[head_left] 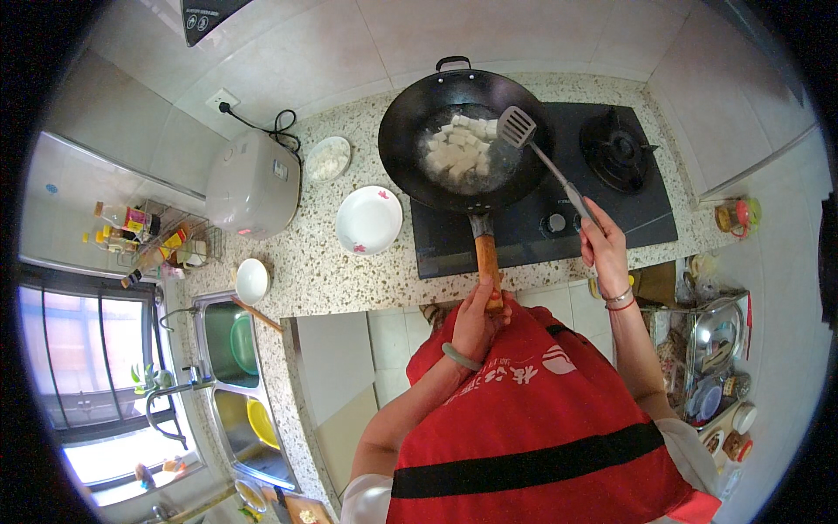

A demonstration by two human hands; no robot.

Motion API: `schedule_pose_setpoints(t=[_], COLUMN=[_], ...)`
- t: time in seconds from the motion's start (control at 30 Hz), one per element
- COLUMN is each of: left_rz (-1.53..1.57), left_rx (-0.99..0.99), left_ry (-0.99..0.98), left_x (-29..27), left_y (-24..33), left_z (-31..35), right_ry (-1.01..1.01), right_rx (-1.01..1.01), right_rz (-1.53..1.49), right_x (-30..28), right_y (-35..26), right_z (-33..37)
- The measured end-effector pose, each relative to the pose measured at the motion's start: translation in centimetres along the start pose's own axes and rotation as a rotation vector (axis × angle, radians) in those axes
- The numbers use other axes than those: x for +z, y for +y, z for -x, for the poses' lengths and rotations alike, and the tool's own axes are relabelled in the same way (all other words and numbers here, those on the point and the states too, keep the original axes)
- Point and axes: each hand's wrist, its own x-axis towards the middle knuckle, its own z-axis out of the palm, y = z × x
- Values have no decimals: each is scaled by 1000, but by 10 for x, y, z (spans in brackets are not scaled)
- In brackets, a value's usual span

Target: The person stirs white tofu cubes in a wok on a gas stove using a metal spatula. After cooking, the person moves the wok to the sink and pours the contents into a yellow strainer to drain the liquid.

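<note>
The white cubes lie heaped in cloudy liquid at the bottom of the black wok, whose curved walls gather them toward the middle. Over their right edge hangs the head of my slotted spatula; whether it touches the wok's wall I can't tell. My right hand is closed round the spatula's far end, probably because the long shaft spares my fingers the heat. My left hand is wrapped around the end of the wooden handle, which points toward me, likely so I can steady the wok from a cooler spot. The wok covers the left part of the black hob, while the right burner stands bare. Just left, on the speckled bench, sits an empty flowered plate, within easy reach, I'd judge, for whatever I need it for. Beyond it are a small dish of white food, the rice cooker beside its socket, and a white bowl near the sink
</note>
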Motion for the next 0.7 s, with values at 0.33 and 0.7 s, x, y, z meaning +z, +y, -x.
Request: schedule_pose_setpoints(t=[0.33,0.7], left_rz=[-4,-31], left_rx=[18,44], left_ry=[-33,9], left_x=[-4,1], left_y=[-3,-1], left_z=[-2,1], right_ry=[-12,-23], right_rx=[-43,-36], right_rz=[80,106], right_x=[3,10], right_y=[13,5], right_z=[-12,-5])
